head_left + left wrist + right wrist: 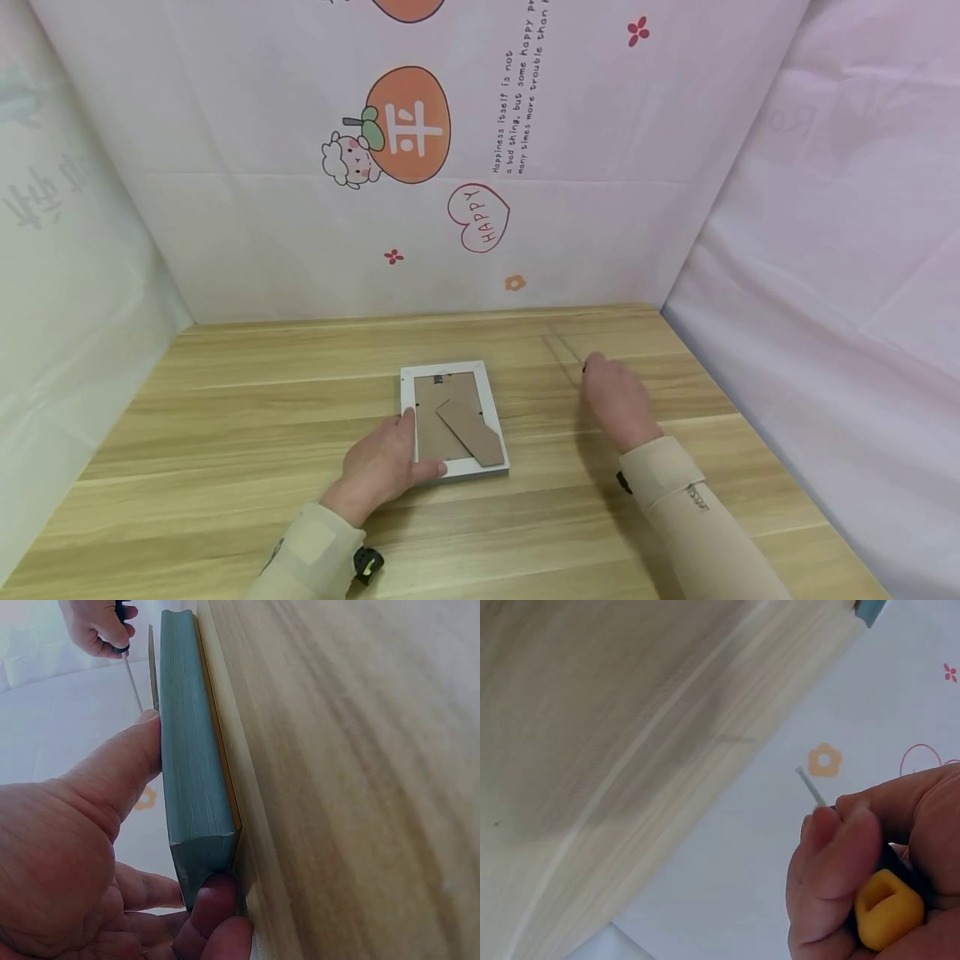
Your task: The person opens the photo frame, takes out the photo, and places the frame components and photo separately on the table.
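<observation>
A picture frame [491,408] lies back side up on the table, its white border around a brown backing board [429,425]. A brown stand flap [471,432] slants across that board. At the near left corner my left hand [382,462] grips the frame, thumb along the near edge and fingers at the left side. The left wrist view shows the frame's blue-grey side [193,742] between thumb and fingers. To the right of the frame, above the table, my right hand [618,400] holds a screwdriver [889,911] by its black and yellow handle. Its thin shaft points away, toward the back.
The wooden table [247,400] meets a printed white cloth [285,233] along its back edge. More white cloth [817,275] hangs at the right, and another sheet [82,275] at the left.
</observation>
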Demonstrator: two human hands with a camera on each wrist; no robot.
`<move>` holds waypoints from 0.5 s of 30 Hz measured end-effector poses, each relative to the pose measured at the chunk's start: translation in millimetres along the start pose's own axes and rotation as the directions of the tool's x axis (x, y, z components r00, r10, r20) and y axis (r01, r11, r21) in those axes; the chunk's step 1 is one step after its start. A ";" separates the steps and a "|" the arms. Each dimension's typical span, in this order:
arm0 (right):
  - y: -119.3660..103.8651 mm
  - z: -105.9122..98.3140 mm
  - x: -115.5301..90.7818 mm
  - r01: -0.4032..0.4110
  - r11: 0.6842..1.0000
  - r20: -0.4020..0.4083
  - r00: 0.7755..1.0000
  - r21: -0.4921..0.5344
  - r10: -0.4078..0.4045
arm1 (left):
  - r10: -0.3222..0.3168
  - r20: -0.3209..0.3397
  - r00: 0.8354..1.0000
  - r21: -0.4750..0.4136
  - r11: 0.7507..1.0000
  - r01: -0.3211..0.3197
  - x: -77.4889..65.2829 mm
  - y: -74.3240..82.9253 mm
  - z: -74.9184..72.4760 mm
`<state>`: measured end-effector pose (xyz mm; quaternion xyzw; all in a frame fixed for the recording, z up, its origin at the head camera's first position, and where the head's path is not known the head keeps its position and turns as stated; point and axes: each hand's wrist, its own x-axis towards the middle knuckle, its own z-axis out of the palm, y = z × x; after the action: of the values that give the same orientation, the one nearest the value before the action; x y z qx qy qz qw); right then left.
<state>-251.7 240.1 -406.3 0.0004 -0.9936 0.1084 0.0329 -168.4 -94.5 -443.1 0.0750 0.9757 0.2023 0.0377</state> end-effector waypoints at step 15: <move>-22.2 -4.8 -9.7 0.111 0.994 -0.028 0.993 -0.006 -0.111 | 0.006 -0.017 1.000 -0.016 1.000 -0.006 0.3 -1.0 1.0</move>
<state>-241.5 219.4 -397.5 0.0542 -0.9917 0.1041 0.0529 -168.8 -95.0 -444.5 0.0761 0.9741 0.2107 0.0295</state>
